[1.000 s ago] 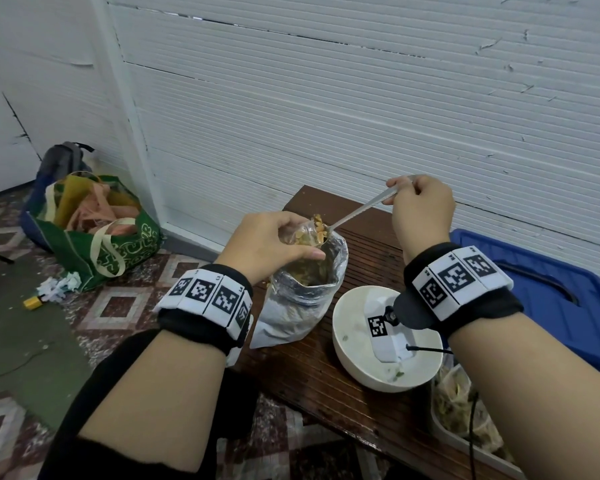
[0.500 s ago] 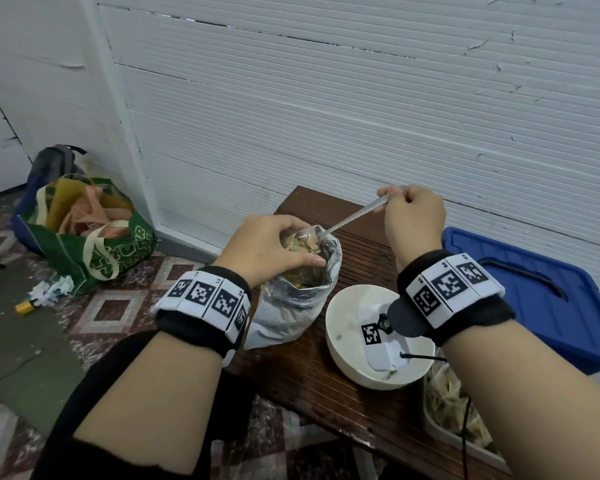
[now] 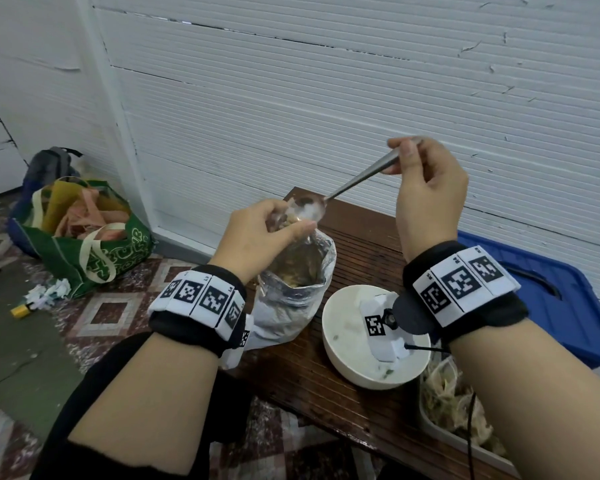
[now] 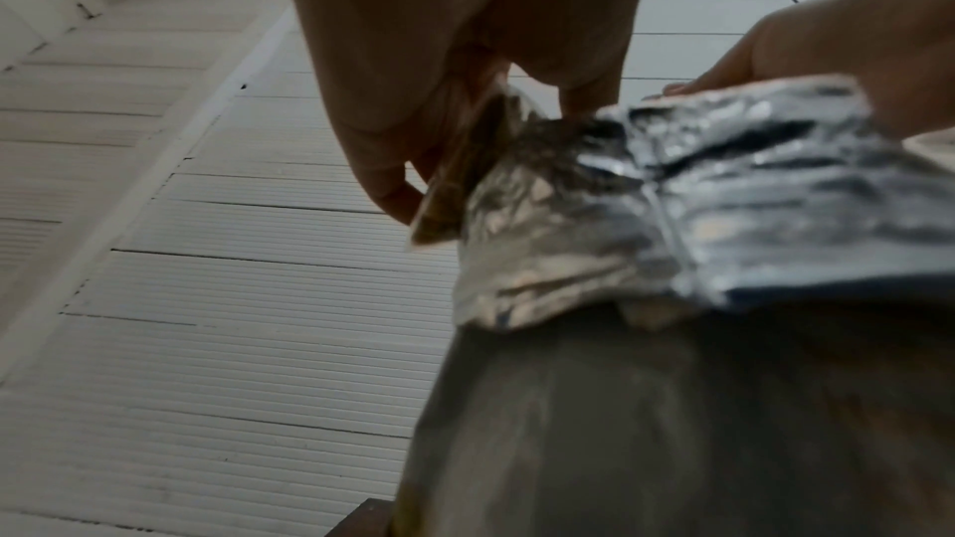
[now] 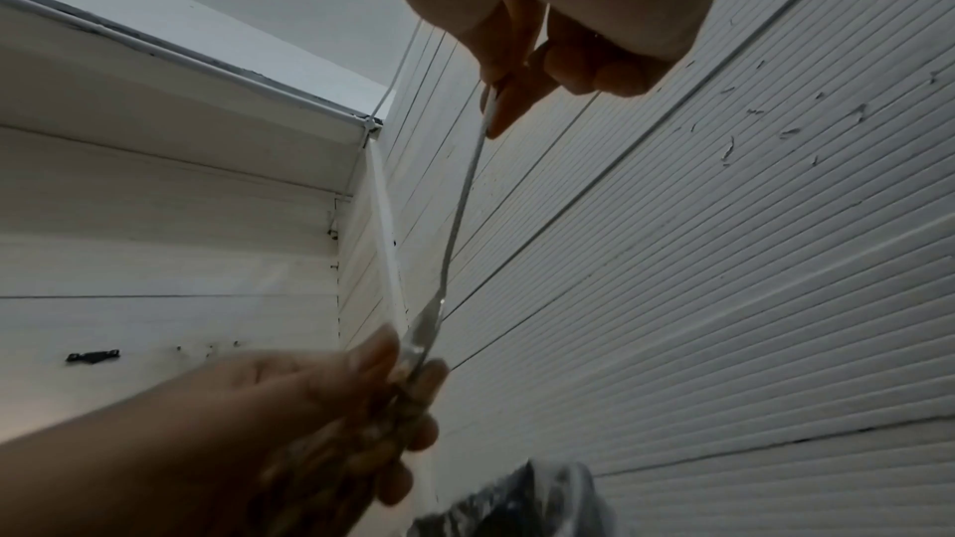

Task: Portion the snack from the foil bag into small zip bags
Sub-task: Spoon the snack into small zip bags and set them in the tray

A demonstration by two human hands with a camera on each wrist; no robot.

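My left hand (image 3: 260, 233) pinches a small clear zip bag (image 3: 286, 221) holding brown snack just above the mouth of the crumpled foil bag (image 3: 298, 292). The foil bag stands open on the wooden table (image 3: 326, 382). My right hand (image 3: 411, 161) pinches the end of a metal spoon (image 3: 357, 178); its bowl hovers at the zip bag's mouth and looks empty. The left wrist view shows the zip bag (image 4: 454, 178) between my fingers, beside the foil bag (image 4: 672, 199). From the right wrist, the spoon (image 5: 460, 211) reaches down to the zip bag (image 5: 362, 444).
A white bowl (image 3: 347, 327) sits right of the foil bag. A tray (image 3: 465, 441) of filled bags lies at the table's near right. Behind my right wrist is a blue plastic lid (image 3: 561, 306). On the tiled floor to the left stands a green tote (image 3: 84, 244). The white wall is close behind.
The spoon carried snack to the zip bag's mouth, dipped in, and now sits higher with an emptied bowl. Both hands have risen slightly.
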